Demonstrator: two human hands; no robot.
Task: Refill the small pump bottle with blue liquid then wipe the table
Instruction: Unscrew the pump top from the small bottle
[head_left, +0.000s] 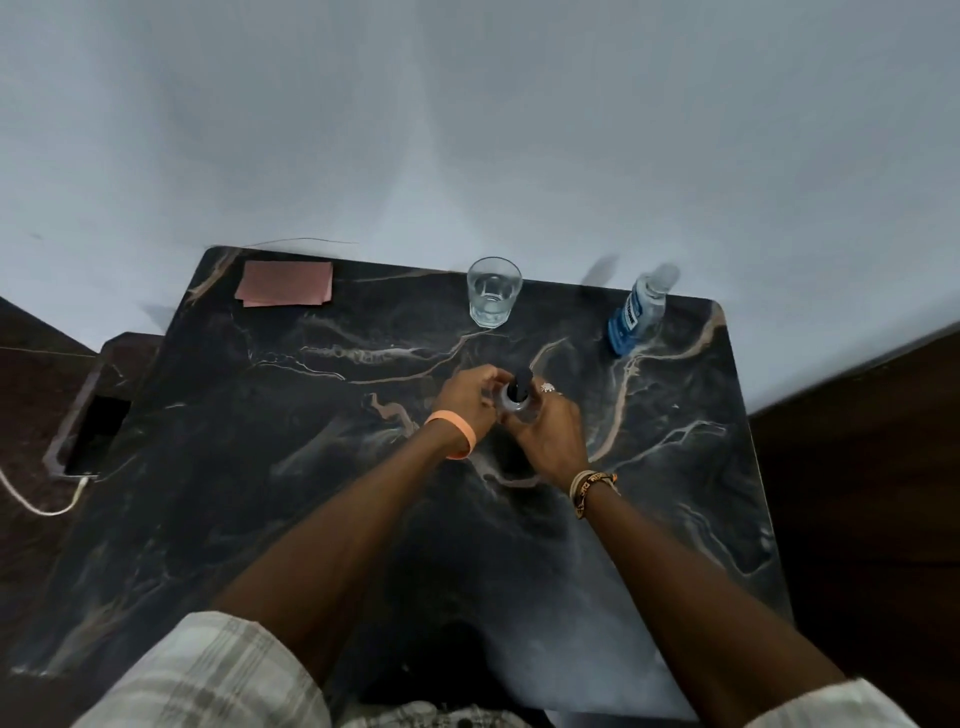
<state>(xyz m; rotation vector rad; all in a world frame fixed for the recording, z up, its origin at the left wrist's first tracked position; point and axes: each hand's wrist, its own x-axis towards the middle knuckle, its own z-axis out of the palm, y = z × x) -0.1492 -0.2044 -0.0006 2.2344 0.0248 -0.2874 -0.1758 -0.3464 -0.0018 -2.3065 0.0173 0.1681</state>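
Steadying the small pump bottle, the right hand wraps its body while the left hand pinches its neck, probably to unscrew it. The blue mouthwash bottle waits at one o'clock.

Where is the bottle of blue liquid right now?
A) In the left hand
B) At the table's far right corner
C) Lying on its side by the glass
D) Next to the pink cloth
B: the bottle of blue liquid stands at the far right corner of the table, while the left hand and right hand hold the small pump bottle.
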